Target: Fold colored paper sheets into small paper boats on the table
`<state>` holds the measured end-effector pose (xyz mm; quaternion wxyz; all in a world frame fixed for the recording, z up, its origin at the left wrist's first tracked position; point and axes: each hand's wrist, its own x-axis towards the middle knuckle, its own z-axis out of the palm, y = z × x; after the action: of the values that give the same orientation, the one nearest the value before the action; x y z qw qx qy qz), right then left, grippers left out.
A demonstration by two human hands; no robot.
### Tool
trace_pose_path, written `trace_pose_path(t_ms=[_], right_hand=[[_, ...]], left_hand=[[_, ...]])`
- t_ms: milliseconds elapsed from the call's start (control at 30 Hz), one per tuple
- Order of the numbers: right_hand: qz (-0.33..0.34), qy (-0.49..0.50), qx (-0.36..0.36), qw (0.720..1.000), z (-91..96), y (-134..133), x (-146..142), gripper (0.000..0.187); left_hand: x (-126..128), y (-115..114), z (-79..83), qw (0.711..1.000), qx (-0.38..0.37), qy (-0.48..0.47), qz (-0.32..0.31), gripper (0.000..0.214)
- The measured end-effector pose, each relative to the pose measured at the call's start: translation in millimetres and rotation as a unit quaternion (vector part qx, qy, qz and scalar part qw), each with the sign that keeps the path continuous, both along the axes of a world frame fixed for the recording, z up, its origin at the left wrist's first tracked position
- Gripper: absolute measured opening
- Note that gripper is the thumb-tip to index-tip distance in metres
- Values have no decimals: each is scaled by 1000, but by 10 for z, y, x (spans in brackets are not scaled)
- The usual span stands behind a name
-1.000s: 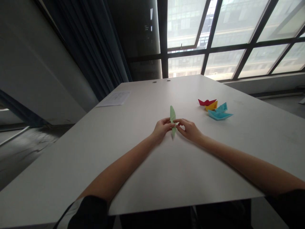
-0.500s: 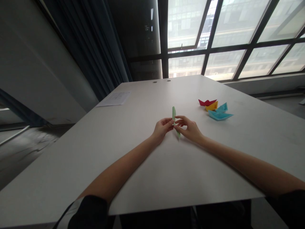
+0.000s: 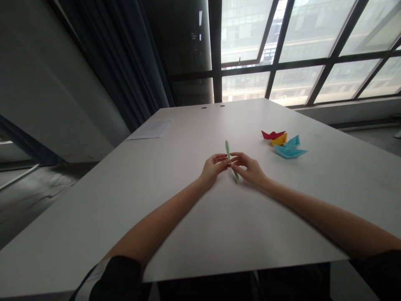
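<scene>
A folded light-green paper piece [image 3: 227,149] stands edge-on between my two hands over the middle of the white table [image 3: 194,217]. My left hand [image 3: 213,168] pinches it from the left with fingers closed. My right hand [image 3: 249,168] pinches it from the right, fingers curled around its lower part. The green piece looks thin and narrow from this angle, its top sticking up above my fingers and its lower tip showing below them.
Three folded paper boats lie to the right: a red one [image 3: 272,134], a yellow one [image 3: 279,139] and a blue one [image 3: 290,149]. A white printed sheet [image 3: 152,129] lies at the far left of the table. Large windows and a dark curtain stand beyond.
The green paper has turned between my fingers from a broader face to a thin edge-on sliver, its lower tip swinging right. Both hands stayed in place.
</scene>
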<state>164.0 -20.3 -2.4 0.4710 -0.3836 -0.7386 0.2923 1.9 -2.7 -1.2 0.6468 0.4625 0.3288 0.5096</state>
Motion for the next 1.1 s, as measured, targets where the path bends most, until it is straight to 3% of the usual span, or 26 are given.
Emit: trace_pose_path(t_ms=[367,633,967,1100], right_hand=[[-3,-17,-15,1000,-15,9,-3,33],[-8,-125,93,988,51,-61,-5,36],[-65,-251,174,950,27,-115,-46,36],[-76,-253,167,950,38,-105,-50,30]], left_hand=[[-5,-30,40,999,-2,30,14,32],[-19,-38,6,982,103,146,60,40],[63,-38,-108,962,135,197,129,26],[73,-65,-92,957,128,222,138,23]])
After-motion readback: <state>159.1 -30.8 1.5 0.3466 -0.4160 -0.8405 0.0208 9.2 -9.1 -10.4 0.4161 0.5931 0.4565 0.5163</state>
